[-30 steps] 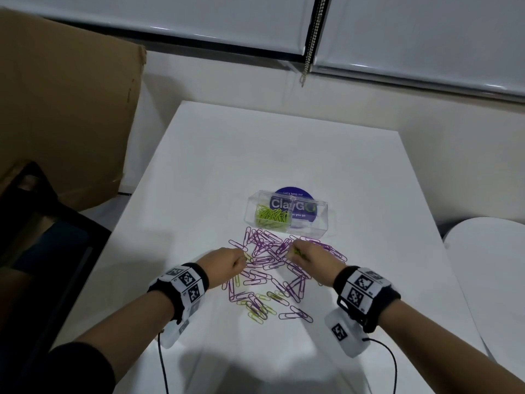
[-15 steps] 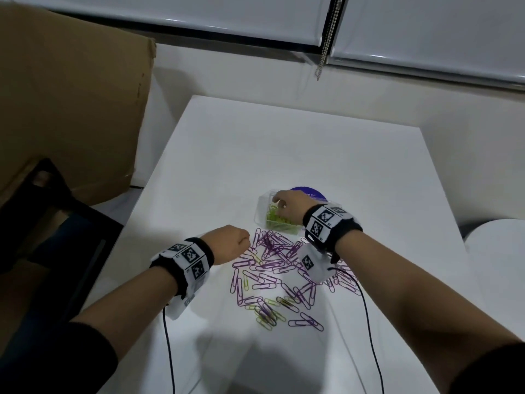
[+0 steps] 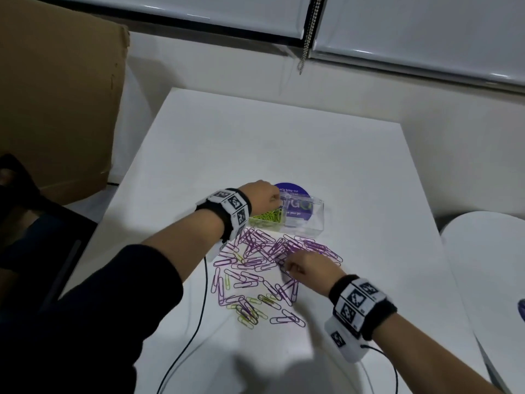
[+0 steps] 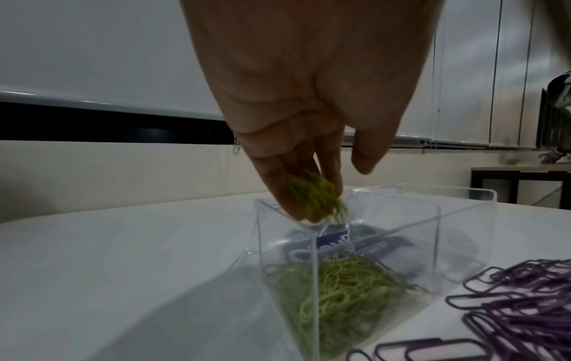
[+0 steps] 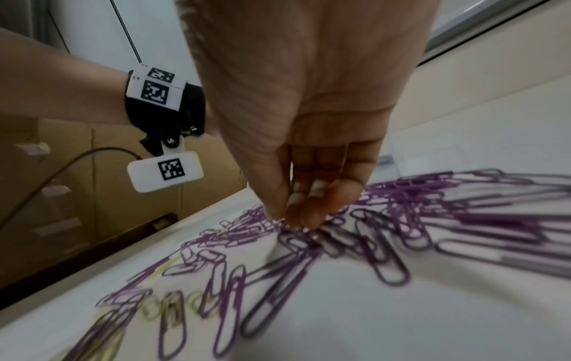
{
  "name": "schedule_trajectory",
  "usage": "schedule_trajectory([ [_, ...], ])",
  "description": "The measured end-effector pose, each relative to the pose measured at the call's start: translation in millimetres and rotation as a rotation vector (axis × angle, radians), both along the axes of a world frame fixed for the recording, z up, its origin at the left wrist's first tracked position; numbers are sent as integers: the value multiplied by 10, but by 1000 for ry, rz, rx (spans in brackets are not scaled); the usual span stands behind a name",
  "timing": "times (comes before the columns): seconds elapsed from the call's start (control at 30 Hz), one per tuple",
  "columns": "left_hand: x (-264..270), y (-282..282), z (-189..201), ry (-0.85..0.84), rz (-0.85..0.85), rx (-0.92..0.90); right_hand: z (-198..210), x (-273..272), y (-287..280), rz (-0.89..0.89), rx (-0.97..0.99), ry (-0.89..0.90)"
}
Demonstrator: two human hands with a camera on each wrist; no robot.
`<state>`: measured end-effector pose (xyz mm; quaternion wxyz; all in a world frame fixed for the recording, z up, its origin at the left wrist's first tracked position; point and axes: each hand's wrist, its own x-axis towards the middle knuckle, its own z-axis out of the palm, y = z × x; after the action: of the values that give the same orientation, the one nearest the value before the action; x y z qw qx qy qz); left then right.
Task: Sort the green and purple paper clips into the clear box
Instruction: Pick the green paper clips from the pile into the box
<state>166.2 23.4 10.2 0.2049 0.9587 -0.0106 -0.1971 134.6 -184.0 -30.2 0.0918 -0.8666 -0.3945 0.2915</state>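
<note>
The clear box [image 3: 309, 220] stands mid-table, and its left compartment holds a heap of green clips [image 3: 267, 216] [image 4: 340, 293]. My left hand [image 3: 264, 194] [image 4: 312, 195] hovers over that compartment's rim, its fingers curled round a small bunch of green clips [image 4: 318, 197]. The purple clips [image 3: 272, 248] [image 5: 463, 207] are spread on the table in front of the box. My right hand [image 3: 289, 268] [image 5: 296, 219] is down on that spread, thumb and fingertips bunched on a purple clip. A few loose green clips [image 3: 250, 317] [image 5: 173, 305] lie at the near left of the spread.
A round purple sticker [image 3: 289, 189] lies under the box on the white table [image 3: 284, 137]. A large cardboard box [image 3: 56, 95] and a dark chair [image 3: 34, 237] stand to the left. A round white table [image 3: 488, 265] is on the right. A black cable [image 3: 196, 322] trails off my left wrist.
My right hand left the box and came back down onto the purple clips. My left hand rose from the spread to the box's left compartment with green clips.
</note>
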Motion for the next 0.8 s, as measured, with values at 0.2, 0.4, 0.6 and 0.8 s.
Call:
schedule_trajectory([
  [0.2,-420,106,52,-99,16,39,-91,-144,8,9,12,-24],
  [0.4,-1174,248,-263,77,-61,119,-126,-315,25,116,-21,-94],
  [0.6,-1602,266,-459,65,87,157,-96,-236,-21,35,-49,-187],
  [0.8,-1651,177,-477,-3,-86,173,-71,-426,176,109,-46,-141],
])
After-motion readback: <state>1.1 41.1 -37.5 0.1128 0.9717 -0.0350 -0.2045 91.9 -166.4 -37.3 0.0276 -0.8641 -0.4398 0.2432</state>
